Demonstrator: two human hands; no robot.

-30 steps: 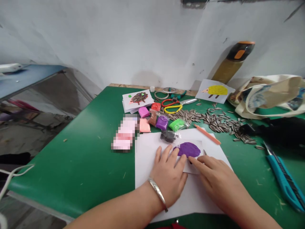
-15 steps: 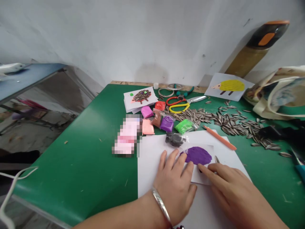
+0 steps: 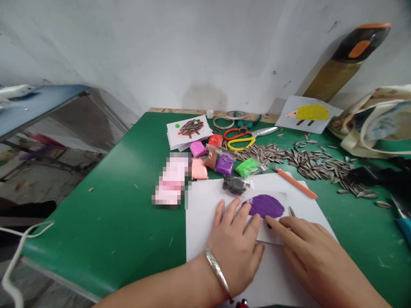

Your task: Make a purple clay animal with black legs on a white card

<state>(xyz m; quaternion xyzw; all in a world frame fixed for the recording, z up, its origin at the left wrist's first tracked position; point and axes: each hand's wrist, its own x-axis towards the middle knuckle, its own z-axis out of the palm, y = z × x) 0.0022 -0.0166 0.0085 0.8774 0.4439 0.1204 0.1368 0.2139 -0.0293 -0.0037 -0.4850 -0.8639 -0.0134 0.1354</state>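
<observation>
A flattened purple clay oval (image 3: pixel 266 206) lies on a small white card (image 3: pixel 272 235), which rests on larger white sheets (image 3: pixel 201 231). My left hand (image 3: pixel 234 244), a silver bangle at its wrist, lies with fingers spread across the card's left part, fingertips at the clay's edge. My right hand (image 3: pixel 305 244) has its index finger stretched to the clay's lower edge, touching beside a small black piece (image 3: pixel 269 226). Its other fingers are bent and partly hidden. One sunflower seed (image 3: pixel 291 211) shows just beyond its knuckles; I cannot tell whether the fingers touch it.
Beyond the sheets are a bagged black clay (image 3: pixel 236 185), bagged green clay (image 3: pixel 248 168), purple clay packet (image 3: pixel 224 164), scissors (image 3: pixel 242 141) and sunflower seeds (image 3: pixel 311 164). An orange tool (image 3: pixel 297 183) lies on the sheets. A hedgehog card (image 3: pixel 308 114) leans near a bottle (image 3: pixel 348 64).
Both hands keep nearly the same pose on the card. The whole view has shifted slightly; the right index finger remains at the clay's lower edge.
</observation>
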